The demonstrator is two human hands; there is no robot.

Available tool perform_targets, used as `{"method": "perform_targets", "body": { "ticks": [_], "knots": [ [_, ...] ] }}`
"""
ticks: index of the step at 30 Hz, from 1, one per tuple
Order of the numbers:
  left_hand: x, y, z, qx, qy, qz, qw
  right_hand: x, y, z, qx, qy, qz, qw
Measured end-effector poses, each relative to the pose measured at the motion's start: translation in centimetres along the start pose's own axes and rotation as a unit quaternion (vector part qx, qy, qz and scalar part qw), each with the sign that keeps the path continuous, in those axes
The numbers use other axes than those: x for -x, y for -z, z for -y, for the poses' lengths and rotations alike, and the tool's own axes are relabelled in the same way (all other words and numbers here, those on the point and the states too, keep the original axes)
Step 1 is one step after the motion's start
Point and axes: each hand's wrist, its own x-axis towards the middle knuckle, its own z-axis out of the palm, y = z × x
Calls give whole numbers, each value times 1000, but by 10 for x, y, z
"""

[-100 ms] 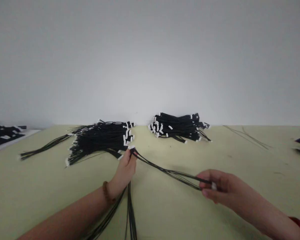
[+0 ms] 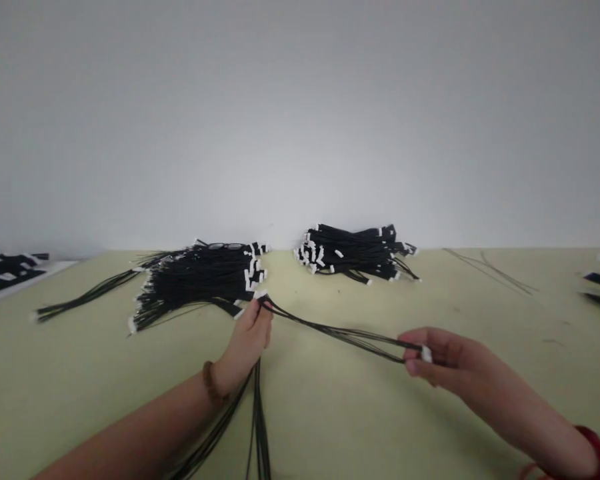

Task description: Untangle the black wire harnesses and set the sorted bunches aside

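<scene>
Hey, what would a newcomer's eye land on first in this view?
A newcomer would first notice the big heap of white-tipped black wires and a smaller heap to its right, along the far edge of the pale green table. In front, a thin bunch of wires stretches between the left hand and the right hand. A brown bead bracelet circles the left wrist, and a red band the right.

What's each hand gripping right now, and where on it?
Both hold one bundle of thin black wires: the left hand pinches it partway along, the right hand at its white connector end.
</scene>
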Motion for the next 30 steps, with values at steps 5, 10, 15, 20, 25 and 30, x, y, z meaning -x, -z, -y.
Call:
{"method": "perform_targets", "body": {
  "ticks": [5,10,15,20,25,30],
  "knots": [
    [5,-3,0,46,19,36,998,-8,7,-7,-63,6,-61,996],
    [8,-3,0,92,27,50,994,-19,9,-17,-25,33,-51,998],
    [4,0,3,105,48,46,992,-22,7,-10,48,92,-55,993],
    [6,-1,7,84,86,75,990,-25,-9,9,118,160,-34,979],
    [20,-8,9,53,118,151,980,-41,-45,45,128,218,76,965],
    [31,-5,6,23,133,217,967,-59,-75,63,108,223,116,962]
  ]
}}
